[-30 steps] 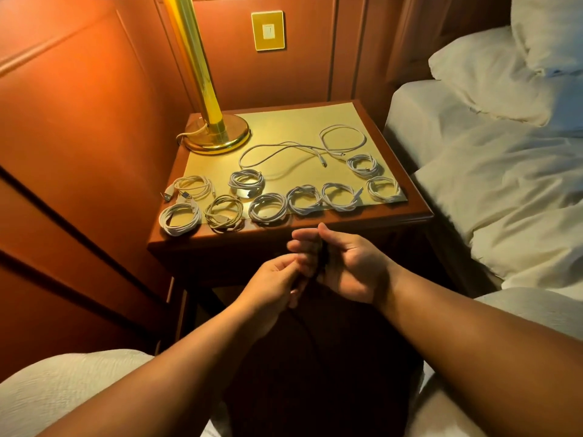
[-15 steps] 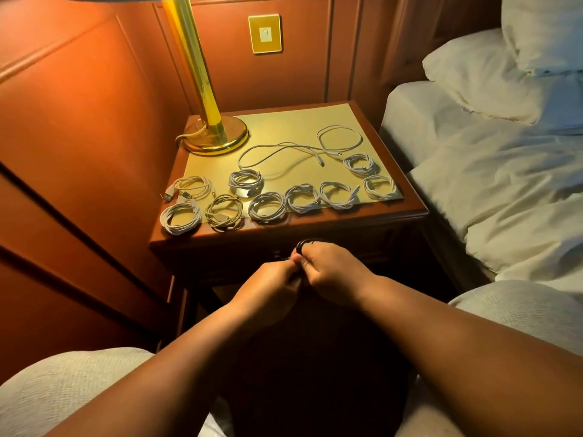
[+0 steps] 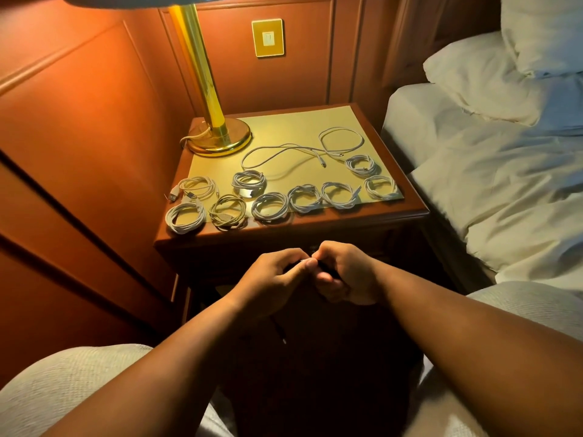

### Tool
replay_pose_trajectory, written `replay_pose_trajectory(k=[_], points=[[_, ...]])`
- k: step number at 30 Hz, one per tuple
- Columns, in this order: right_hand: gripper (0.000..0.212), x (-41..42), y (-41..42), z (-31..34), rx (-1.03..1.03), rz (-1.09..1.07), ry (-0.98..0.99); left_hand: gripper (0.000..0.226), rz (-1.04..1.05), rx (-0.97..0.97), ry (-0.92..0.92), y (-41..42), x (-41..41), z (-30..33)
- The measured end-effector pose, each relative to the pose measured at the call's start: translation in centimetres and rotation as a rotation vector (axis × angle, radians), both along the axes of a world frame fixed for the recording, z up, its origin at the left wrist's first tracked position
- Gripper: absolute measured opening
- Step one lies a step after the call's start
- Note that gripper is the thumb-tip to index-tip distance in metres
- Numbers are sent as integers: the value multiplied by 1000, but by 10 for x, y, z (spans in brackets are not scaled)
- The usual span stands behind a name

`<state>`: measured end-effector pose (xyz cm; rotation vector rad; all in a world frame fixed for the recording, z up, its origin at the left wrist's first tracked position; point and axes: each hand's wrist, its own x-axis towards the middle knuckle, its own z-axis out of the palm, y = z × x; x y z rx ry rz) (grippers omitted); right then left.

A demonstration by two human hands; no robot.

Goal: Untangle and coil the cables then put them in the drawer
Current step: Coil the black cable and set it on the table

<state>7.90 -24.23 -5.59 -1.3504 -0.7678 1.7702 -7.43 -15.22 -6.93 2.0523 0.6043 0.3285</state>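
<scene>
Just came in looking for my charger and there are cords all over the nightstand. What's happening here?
A person is tidying cables. Both hands, the left hand and the right hand, are pinching a dark cable in front of the nightstand, apparently winding it. Nine white coils already sit in rows on the top beside the brass lamp. One white cable behind them lies loose, not yet coiled. No cable has visibly gone into a drawer.

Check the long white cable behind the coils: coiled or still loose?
Loose. The long white cable lies spread in open loops across the nightstand, both plug ends free, unlike the tight coils in front of it.
</scene>
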Motion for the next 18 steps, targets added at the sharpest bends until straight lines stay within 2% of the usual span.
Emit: replay_pose_trajectory(k=[3, 9, 15, 18], points=[[53, 1, 0, 2, -13, -38, 97, 27, 62, 9, -77, -5, 4, -3], [33, -4, 8, 3, -4, -226, 160, 28, 209, 31, -129, -3, 6, -1], [34, -13, 20, 3, 68, -334, 18, 25, 334, -212, -264, -2, 5, -3], [39, -14, 20, 7, 113, -308, 73, 32, 297, -320, -319, -2, 5, 2]])
